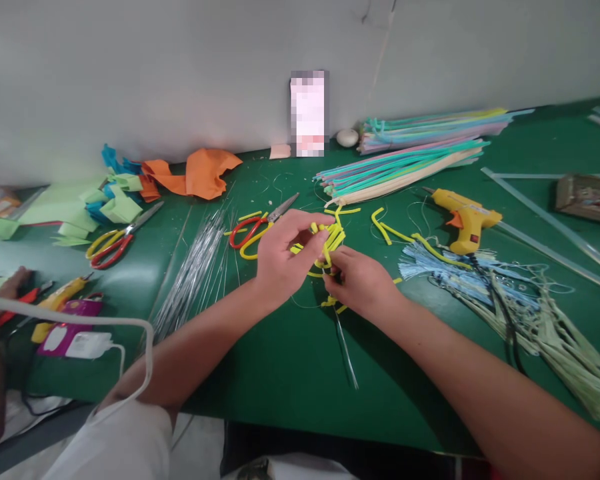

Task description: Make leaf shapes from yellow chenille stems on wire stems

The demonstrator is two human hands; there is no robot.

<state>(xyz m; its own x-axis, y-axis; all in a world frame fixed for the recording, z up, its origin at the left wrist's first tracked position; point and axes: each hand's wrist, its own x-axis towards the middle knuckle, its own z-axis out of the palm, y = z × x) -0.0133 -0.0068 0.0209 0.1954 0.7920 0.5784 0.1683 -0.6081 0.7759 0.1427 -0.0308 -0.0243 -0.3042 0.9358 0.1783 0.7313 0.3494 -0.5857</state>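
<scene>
My left hand (pixel 283 257) is closed, thumb and fingers pinching a cluster of bent yellow pipe cleaner loops (pixel 330 240) held above the green table (pixel 290 360). My right hand (pixel 360 280) is closed just below the cluster, gripping its base together with a thin silver wire stem (pixel 346 350) that trails toward me. Short loose yellow pipe cleaner pieces (pixel 395 233) lie on the table beyond my hands.
Red and yellow scissors (pixel 257 230) lie behind my left hand, a second pair (pixel 117 240) further left. A wire bundle (pixel 195 273), yellow glue gun (pixel 465 217), pastel pipe cleaner stacks (pixel 405 167), tassels (pixel 520 300), paper scraps (pixel 115 200) and another person's hand (pixel 3 287) surround them.
</scene>
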